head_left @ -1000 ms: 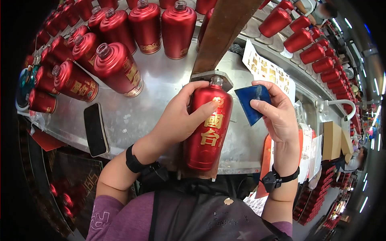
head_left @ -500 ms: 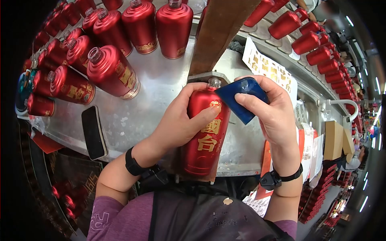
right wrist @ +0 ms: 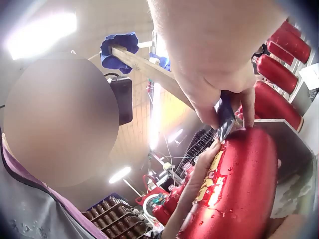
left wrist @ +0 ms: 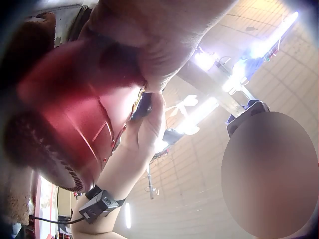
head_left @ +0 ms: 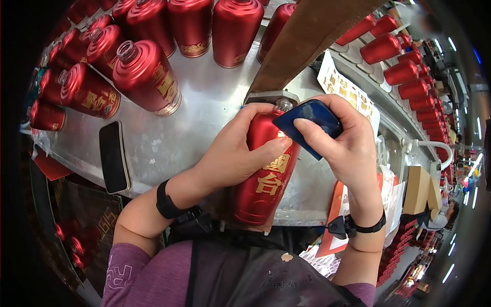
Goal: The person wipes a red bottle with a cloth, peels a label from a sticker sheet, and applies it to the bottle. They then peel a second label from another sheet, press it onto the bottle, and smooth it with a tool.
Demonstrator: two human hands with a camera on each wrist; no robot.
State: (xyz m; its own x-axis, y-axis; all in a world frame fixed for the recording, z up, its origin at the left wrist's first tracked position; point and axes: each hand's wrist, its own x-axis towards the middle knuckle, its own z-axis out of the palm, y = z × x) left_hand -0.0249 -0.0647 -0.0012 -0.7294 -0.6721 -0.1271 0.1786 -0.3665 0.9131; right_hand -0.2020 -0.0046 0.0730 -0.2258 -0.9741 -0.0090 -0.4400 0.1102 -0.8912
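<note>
Red bottle: (head_left: 254,204) on its side, base at the metal table's (head_left: 158,148) near edge, neck away from the person, long axis leaning slightly right towards the neck.
Left hand: (head_left: 238,148) grips the bottle's upper left side, thumb over the gold lettering (head_left: 268,183).
Right hand: (head_left: 350,140) pinches the blue scraper (head_left: 314,123), thumb on top.
Scraper to bottle: at the right shoulder, below the neck, crossing the long axis at a slant, just beside the left thumb (firm contact is hard to tell).

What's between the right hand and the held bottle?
A flat blue tool, pinched in the right hand, its corner at the red bottle; the head view shows it.
</note>
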